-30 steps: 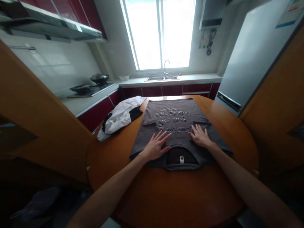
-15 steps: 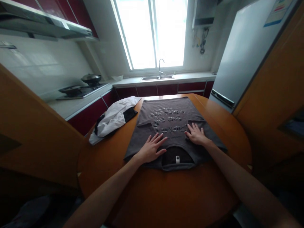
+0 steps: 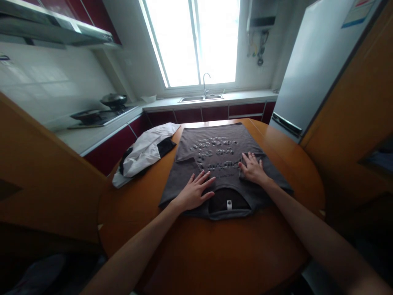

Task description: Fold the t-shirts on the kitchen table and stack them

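Note:
A dark grey shirt [image 3: 215, 141] with raised lettering lies flat on the round wooden table [image 3: 221, 250], its neckline toward me and a small white label inside the collar. Both sleeves are folded inward over its front. My left hand [image 3: 195, 192] rests with fingers spread on the shirt, by the left sleeve and left of the collar. On the folded right sleeve lies my right hand [image 3: 253, 169], its fingers also apart. Neither hand grips anything.
A crumpled white and black garment [image 3: 147, 147] lies at the table's left edge. Beyond are a counter with a sink [image 3: 201, 98], a stove with a pan [image 3: 113, 100] at left, and a fridge [image 3: 310, 69] at right.
My right hand has shifted very slightly up the folded sleeve. My left hand stays on the shirt. The camera view has moved a little.

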`<state>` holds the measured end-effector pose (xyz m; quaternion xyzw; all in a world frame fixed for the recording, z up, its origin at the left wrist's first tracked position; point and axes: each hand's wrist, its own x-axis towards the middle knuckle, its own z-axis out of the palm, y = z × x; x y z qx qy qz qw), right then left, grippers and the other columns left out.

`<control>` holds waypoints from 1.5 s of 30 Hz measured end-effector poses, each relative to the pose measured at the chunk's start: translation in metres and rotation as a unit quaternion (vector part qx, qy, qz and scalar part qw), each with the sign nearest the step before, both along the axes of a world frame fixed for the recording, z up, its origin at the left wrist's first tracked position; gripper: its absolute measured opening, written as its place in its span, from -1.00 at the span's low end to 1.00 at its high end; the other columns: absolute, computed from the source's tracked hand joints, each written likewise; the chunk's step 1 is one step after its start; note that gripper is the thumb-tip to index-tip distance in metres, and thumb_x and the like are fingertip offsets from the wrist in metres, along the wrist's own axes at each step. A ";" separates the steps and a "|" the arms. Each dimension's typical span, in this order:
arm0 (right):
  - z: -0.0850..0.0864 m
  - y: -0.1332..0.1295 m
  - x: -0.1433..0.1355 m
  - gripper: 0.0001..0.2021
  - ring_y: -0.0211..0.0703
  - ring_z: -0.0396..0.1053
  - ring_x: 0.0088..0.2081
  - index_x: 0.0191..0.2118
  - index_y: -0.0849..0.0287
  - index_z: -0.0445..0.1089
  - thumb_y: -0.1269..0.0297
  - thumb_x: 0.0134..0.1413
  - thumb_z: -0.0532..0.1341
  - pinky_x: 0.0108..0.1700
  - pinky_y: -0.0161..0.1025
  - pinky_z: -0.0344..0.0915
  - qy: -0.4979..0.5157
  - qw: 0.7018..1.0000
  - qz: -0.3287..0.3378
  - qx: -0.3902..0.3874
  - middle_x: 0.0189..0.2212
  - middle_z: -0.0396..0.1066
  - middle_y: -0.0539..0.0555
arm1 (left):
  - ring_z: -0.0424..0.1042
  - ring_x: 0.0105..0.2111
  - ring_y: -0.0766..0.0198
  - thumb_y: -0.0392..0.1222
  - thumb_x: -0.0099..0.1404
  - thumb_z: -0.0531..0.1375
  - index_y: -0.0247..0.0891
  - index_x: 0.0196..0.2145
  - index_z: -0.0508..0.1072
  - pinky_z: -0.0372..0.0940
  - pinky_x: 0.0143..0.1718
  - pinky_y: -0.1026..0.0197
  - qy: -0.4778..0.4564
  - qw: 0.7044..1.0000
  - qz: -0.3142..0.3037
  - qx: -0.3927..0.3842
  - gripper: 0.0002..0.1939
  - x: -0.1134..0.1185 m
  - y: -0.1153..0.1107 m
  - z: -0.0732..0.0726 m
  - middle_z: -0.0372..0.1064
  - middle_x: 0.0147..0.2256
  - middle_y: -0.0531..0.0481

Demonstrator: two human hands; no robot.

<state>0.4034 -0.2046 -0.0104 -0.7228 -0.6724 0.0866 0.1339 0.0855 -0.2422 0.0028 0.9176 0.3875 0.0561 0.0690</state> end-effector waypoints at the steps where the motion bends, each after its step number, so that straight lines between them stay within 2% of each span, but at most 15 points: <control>1: 0.000 0.000 0.000 -0.32 0.14 -0.35 0.47 0.47 0.17 -0.13 -0.08 0.40 -0.19 0.37 0.33 -0.24 -0.003 1.000 0.001 -0.004 0.48 -0.32 0.28 | -0.23 0.44 -0.04 0.27 0.47 -0.05 0.09 0.42 0.02 -0.24 0.37 -0.31 0.002 1.000 0.000 -0.001 -0.35 0.000 0.000 -0.001 -0.18 0.45 -0.02; 6: -0.004 -0.003 -0.002 -0.32 0.15 -0.41 0.47 0.47 0.18 -0.11 -0.08 0.40 -0.17 0.36 0.37 -0.33 -0.032 0.997 0.015 -0.073 0.48 -0.34 0.30 | -0.24 0.44 -0.06 0.28 0.46 -0.05 0.10 0.41 0.03 -0.25 0.37 -0.34 0.007 1.000 0.000 -0.011 -0.35 -0.001 0.002 -0.004 -0.19 0.45 -0.03; 9: -0.006 -0.004 -0.005 -0.32 0.14 -0.41 0.47 0.47 0.18 -0.13 -0.08 0.41 -0.17 0.36 0.36 -0.34 -0.032 0.997 0.013 -0.074 0.48 -0.34 0.31 | -0.22 0.44 -0.07 0.27 0.46 -0.04 0.09 0.41 0.05 -0.26 0.36 -0.35 -0.005 1.000 -0.001 -0.016 -0.36 0.000 0.000 -0.002 -0.17 0.44 -0.03; 13: -0.002 0.000 0.001 -0.32 0.16 -0.35 0.47 0.47 0.16 -0.11 -0.10 0.39 -0.18 0.35 0.37 -0.28 0.001 0.999 -0.003 -0.040 0.47 -0.29 0.30 | -0.13 0.43 -0.01 0.20 0.49 -0.04 0.06 0.39 0.11 -0.18 0.37 -0.31 -0.063 0.998 0.003 -0.021 -0.41 -0.003 0.004 0.007 -0.06 0.42 -0.03; 15: 0.002 0.003 0.013 -0.31 0.15 -0.32 0.47 0.47 0.19 -0.11 -0.09 0.39 -0.20 0.36 0.37 -0.27 0.018 0.999 -0.039 -0.003 0.47 -0.26 0.30 | -0.04 0.40 0.04 0.13 0.51 -0.04 -0.01 0.35 0.19 -0.10 0.37 -0.23 -0.109 0.993 0.042 0.005 -0.46 -0.013 0.015 0.012 0.05 0.39 -0.05; 18: 0.007 0.009 0.039 -0.30 0.16 -0.31 0.46 0.46 0.25 -0.11 -0.08 0.39 -0.19 0.37 0.34 -0.27 0.032 0.991 -0.128 0.039 0.46 -0.24 0.34 | 0.09 0.36 0.05 0.01 0.50 -0.02 -0.19 0.29 0.29 0.00 0.36 -0.14 -0.149 0.973 0.165 0.063 -0.50 -0.040 0.040 0.014 0.18 0.32 -0.16; 21: 0.005 0.014 0.064 -0.27 0.20 -0.32 0.46 0.46 0.31 -0.12 -0.08 0.38 -0.18 0.37 0.33 -0.28 0.047 0.977 -0.205 0.043 0.46 -0.27 0.39 | 0.06 0.37 0.02 -0.02 0.49 -0.02 -0.29 0.30 0.27 -0.02 0.36 -0.16 -0.123 0.951 0.273 0.079 -0.47 -0.068 0.063 0.006 0.15 0.33 -0.23; 23: 0.000 0.016 0.072 -0.25 0.20 -0.32 0.46 0.46 0.36 -0.12 -0.08 0.37 -0.17 0.38 0.32 -0.31 0.055 0.972 -0.227 0.024 0.46 -0.27 0.39 | -0.02 0.40 -0.01 0.03 0.51 -0.06 -0.30 0.34 0.22 -0.06 0.36 -0.20 -0.082 0.950 0.294 0.061 -0.43 -0.079 0.072 -0.001 0.07 0.37 -0.23; 28: -0.010 0.015 0.071 -0.21 0.17 -0.30 0.46 0.44 0.48 -0.11 -0.08 0.34 -0.12 0.40 0.27 -0.35 0.042 0.969 -0.241 -0.029 0.45 -0.21 0.40 | -0.17 0.43 -0.08 0.16 0.49 -0.11 -0.30 0.39 0.13 -0.10 0.34 -0.31 0.016 0.956 0.292 0.013 -0.32 -0.081 0.073 -0.012 -0.16 0.43 -0.23; 31: -0.008 0.014 0.067 -0.20 0.17 -0.29 0.46 0.44 0.50 -0.16 -0.05 0.33 -0.09 0.39 0.28 -0.32 0.023 0.968 -0.249 0.017 0.45 -0.22 0.41 | -0.18 0.43 -0.10 0.16 0.49 -0.12 -0.31 0.39 0.14 -0.13 0.34 -0.35 0.021 0.956 0.289 0.034 -0.32 -0.076 0.067 -0.007 -0.14 0.42 -0.26; 33: -0.005 0.013 0.062 -0.24 0.15 -0.29 0.46 0.45 0.46 -0.13 -0.02 0.34 -0.10 0.39 0.29 -0.33 0.005 0.972 -0.229 0.060 0.45 -0.22 0.40 | -0.16 0.43 -0.09 0.15 0.50 -0.10 -0.31 0.38 0.15 -0.14 0.35 -0.34 0.007 0.961 0.270 0.064 -0.33 -0.069 0.060 -0.002 -0.10 0.42 -0.27; 37: -0.003 0.012 0.042 -0.30 0.10 -0.30 0.46 0.44 0.38 -0.09 0.00 0.38 -0.17 0.38 0.31 -0.31 -0.012 0.986 -0.145 0.084 0.46 -0.21 0.34 | -0.12 0.42 -0.06 0.12 0.50 -0.05 -0.26 0.37 0.17 -0.07 0.35 -0.27 -0.050 0.977 0.184 0.092 -0.37 -0.044 0.036 0.007 -0.02 0.40 -0.22; 41: -0.008 0.010 0.021 -0.31 0.10 -0.32 0.47 0.45 0.33 -0.08 -0.02 0.39 -0.18 0.37 0.34 -0.29 -0.021 0.996 -0.077 0.040 0.47 -0.26 0.30 | -0.12 0.42 0.02 0.13 0.50 -0.03 -0.20 0.39 0.12 -0.06 0.37 -0.18 -0.096 0.990 0.081 0.066 -0.37 -0.014 0.009 0.011 -0.02 0.40 -0.15; 45: -0.014 0.009 0.014 -0.31 0.08 -0.31 0.47 0.44 0.29 -0.04 -0.06 0.39 -0.17 0.38 0.33 -0.28 -0.021 0.999 -0.032 -0.024 0.47 -0.24 0.26 | -0.17 0.43 0.00 0.20 0.48 -0.03 -0.08 0.42 0.06 -0.12 0.38 -0.22 -0.056 0.998 0.010 0.006 -0.34 0.002 -0.006 0.005 -0.10 0.43 -0.12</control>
